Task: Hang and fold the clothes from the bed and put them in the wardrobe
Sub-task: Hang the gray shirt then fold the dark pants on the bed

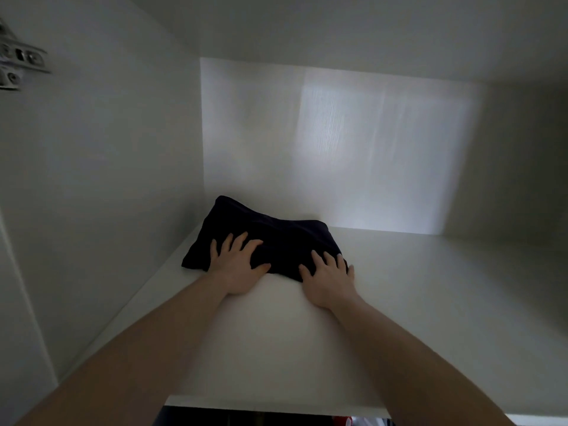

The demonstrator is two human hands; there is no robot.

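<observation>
Dark navy cloth, a folded garment (264, 238), lies on the white wardrobe shelf (399, 302), toward the left side wall (107, 179) and close to the back panel (353, 142). Both hands rest flat on its near edge: the left hand (236, 265) with fingers spread across the left half, the right hand (329, 278) with fingers spread over the right corner, thumbs reaching inward. Neither hand pinches the fabric; the palms sit partly on the shelf. To finish this placing well, I judge the hands should press evenly and slide the stack back squarely, so the fold stays closed and no edge bunches. Lifting both palms straight up afterwards should avoid dragging the top layer. A metal hinge (18, 63) shows on the wall at upper left.
</observation>
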